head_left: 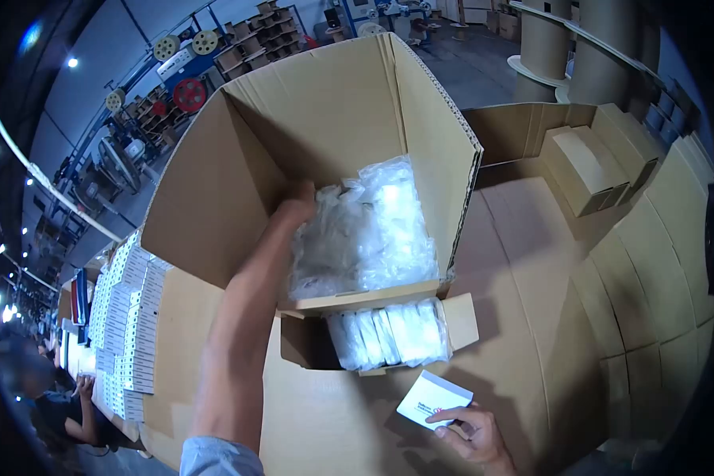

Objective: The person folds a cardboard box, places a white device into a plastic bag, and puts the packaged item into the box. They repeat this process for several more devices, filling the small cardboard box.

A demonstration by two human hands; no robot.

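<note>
My left arm reaches into a large open cardboard box (309, 95). Inside it, my left hand (298, 203) is at the left edge of a heap of clear plastic packets (373, 226); its fingers are hidden in shadow and among the packets. Low on the right, my right hand (477, 435) pinches a small white carton (435, 399) with dark print and a red mark. Just above that carton, a smaller open cardboard box (313, 343) stands against the large box's front, holding a row of upright clear packets (389, 335).
Stacks of white printed cartons (127, 333) stand at the left. Another open cardboard box (591, 170) lies at the back right, with cardboard panels (650, 278) along the right side. A person (75, 408) is at the far left. Large spools (543, 47) stand behind.
</note>
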